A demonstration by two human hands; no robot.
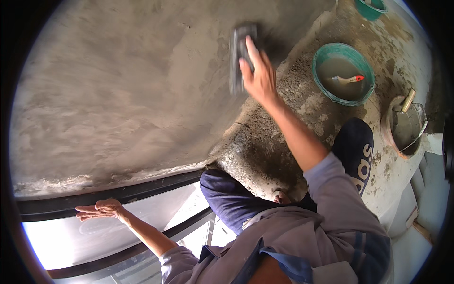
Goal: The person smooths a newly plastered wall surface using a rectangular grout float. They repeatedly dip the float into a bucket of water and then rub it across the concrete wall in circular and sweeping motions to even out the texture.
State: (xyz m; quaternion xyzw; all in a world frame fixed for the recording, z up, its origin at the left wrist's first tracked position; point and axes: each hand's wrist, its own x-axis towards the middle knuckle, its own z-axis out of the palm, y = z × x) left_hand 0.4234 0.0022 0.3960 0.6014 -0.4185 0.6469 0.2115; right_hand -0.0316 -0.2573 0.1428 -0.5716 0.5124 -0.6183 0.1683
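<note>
My right hand [261, 80] grips a dark plastering float [234, 64], blurred by motion, its face against the grey plastered wall [127, 90]. The fingers stretch along the float's back. At the lower left, my left hand [101, 209] holds nothing, its fingers extended beside the black window frame [142, 190]; whether it touches the frame I cannot tell. The plaster looks damp and smeared, with a rough, ragged lower edge above that frame.
To the right stands a green bucket [316, 66] of murky water with a red-tipped paintbrush [349, 79] in it. Beyond my knee is a round mortar tub [387, 125] with a wooden-handled tool [408, 100]. Another green bucket [371, 10] stands farther off. Rough mortar [302, 90] lies along the wall's foot.
</note>
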